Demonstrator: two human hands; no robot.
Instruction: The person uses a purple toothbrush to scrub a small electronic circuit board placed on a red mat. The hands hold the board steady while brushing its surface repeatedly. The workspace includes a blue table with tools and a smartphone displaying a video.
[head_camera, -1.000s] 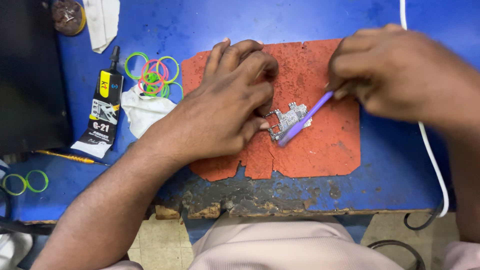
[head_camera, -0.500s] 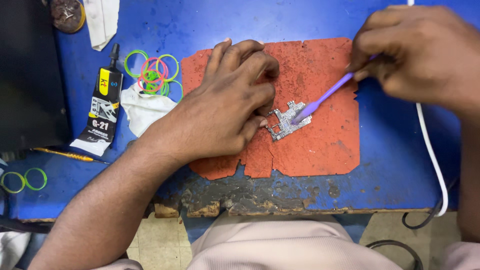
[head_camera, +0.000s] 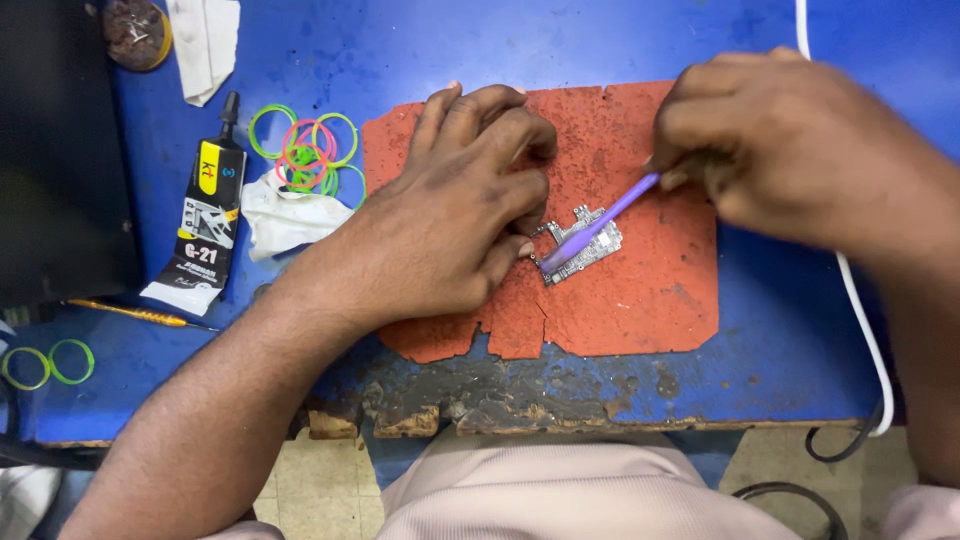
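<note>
**A:** What are the hands doing?

**B:** The left hand (head_camera: 455, 215) lies flat on the red mat (head_camera: 650, 300), fingers curled, its fingertips pressing the left end of a small circuit board (head_camera: 592, 250). The right hand (head_camera: 790, 150) pinches a purple tool (head_camera: 600, 222) between thumb and fingers; the tool slants down to the left, its tip resting on the board.

**A:** Where does the board sit?

**B:** Near the mat's middle, flat, tilted slightly. The mat itself lies toward the near edge of the blue table (head_camera: 780, 360), where the paint is chipped.

**A:** And beyond the mat?

**B:** Just off its left edge, a crumpled white tissue (head_camera: 285, 215) and a heap of green and pink rubber bands (head_camera: 305, 150). Farther left, a black glue tube (head_camera: 203, 225), nozzle pointing away from the person. Near the table's left edge lies a thin yellow tool (head_camera: 130, 313), with two more green bands (head_camera: 48, 365) near the corner. A white cable (head_camera: 860, 300) runs down the right side.
</note>
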